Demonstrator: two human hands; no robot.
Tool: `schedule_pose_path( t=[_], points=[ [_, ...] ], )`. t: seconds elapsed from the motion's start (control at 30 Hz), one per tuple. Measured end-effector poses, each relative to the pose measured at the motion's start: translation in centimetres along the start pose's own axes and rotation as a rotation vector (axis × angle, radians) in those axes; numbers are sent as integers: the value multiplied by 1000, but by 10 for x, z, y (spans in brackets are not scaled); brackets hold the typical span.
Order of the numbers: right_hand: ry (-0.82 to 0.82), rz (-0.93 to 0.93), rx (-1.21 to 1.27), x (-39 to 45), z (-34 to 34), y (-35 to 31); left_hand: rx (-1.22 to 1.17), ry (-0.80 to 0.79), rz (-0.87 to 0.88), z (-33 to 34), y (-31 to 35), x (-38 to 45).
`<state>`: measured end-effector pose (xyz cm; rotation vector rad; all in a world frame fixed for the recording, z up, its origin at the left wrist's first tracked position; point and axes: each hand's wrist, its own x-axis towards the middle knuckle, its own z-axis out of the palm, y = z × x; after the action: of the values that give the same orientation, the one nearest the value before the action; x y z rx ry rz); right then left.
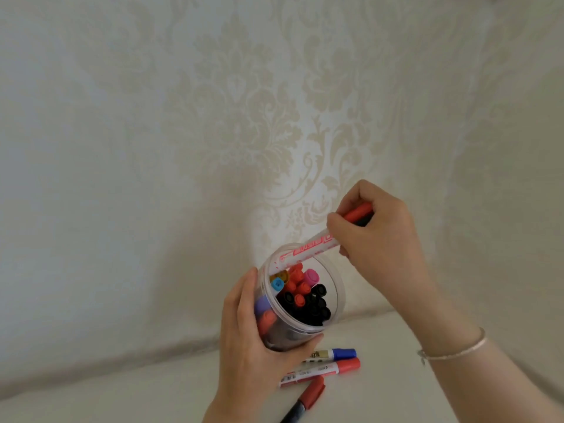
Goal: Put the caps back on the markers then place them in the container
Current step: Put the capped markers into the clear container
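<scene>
Left hand wrapped around clear container, held tilted above desk. Right hand closed on capped red marker, lower end just inside the rim. Container packed with capped markers. 3 more markers lay on desk just below container, all capped.

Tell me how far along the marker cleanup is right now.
Mostly done: many capped markers already stand in the clear container, which the left hand holds tilted. In hand: the right hand is feeding a red-capped marker over the rim. Left: three capped markers on the table, blue-capped, red-capped and a dark-bodied one.
</scene>
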<state>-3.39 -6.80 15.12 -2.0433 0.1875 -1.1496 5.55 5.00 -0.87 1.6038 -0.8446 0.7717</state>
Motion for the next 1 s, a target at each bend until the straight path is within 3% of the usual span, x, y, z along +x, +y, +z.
schedule_pose_path(
  t=[0.17, 0.27, 0.4, 0.47, 0.53, 0.67, 0.77, 0.8, 0.87, 0.9, 0.93, 0.97, 1.0],
  points=[
    [-172, -252, -287, -26, 25, -7, 15, -48, 80, 1, 3, -1],
    [-292, -411, -488, -35, 38, -6, -75, -52, -31, 0, 9, -2],
    [-194, -413, -301, -31, 31, -9, -90, -11, 4, 0, 5, -2],
    [-328, -411, -236, -29, 29, -4, -110, -2, -14, 0, 4, -1],
    [-497, -424, -321, -27, 28, 1, -108, -1, -33, 1, 4, -1],
    [-476, -498, -296, -26, 29, 3, -86, -11, -15, 2, 1, -4],
    [-560, -302, -58, -25, 19, -7, -193, -19, -45, -1, 7, -3],
    [-494, -181, 109, -21, 12, -10, -228, -14, -47, -2, 9, -3],
    [-168, -13, 373, -4, -1, 6, -259, -3, -47, -3, 8, -3],
    [-27, 44, 348, 3, -6, 21, -254, 2, -47, -3, 7, -3],
    [12, 92, 187, 9, -7, 39, -249, 10, -53, -2, 5, -4],
    [-104, 138, -70, 11, -7, 58, -244, 18, -57, -3, 4, -3],
    [-352, 198, -330, 7, -4, 78, -228, 24, -48, -3, 2, -2]
  ],
)
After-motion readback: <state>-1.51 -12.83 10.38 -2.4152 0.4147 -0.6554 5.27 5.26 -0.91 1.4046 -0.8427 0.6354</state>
